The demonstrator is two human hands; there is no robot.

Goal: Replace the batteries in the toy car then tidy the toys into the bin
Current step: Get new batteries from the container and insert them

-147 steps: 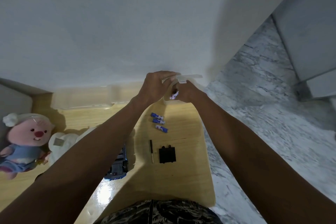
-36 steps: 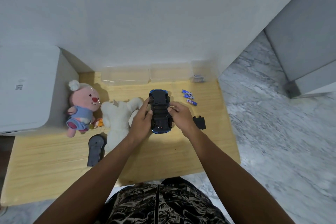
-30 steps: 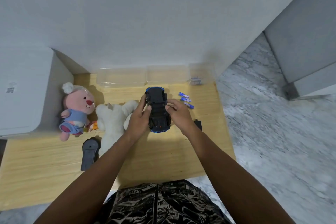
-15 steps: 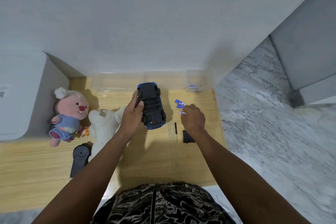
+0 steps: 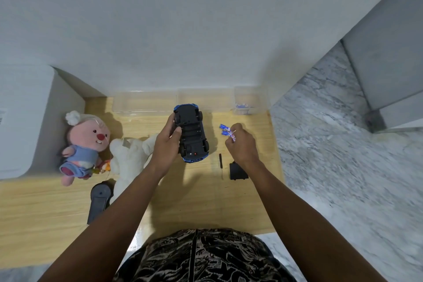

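On the wooden table (image 5: 183, 208) the toy car (image 5: 191, 135) lies upside down, long axis near to far, gripped by the left hand (image 5: 166, 144). Right of it, the right hand (image 5: 240, 144) pinches one battery (image 5: 232, 135); two batteries (image 5: 224, 129) lie just beyond its fingertips.

— Where does the toy car (image 5: 191, 135) sit?
— Mid-table (image 5: 45, 224), belly up, plush toys (image 5: 109, 151) to its left, batteries (image 5: 225, 130) to its right.
— And nearer the person?
— Screwdriver (image 5: 220, 165) beside the battery cover (image 5: 238, 170); remote (image 5: 99, 199) at left.
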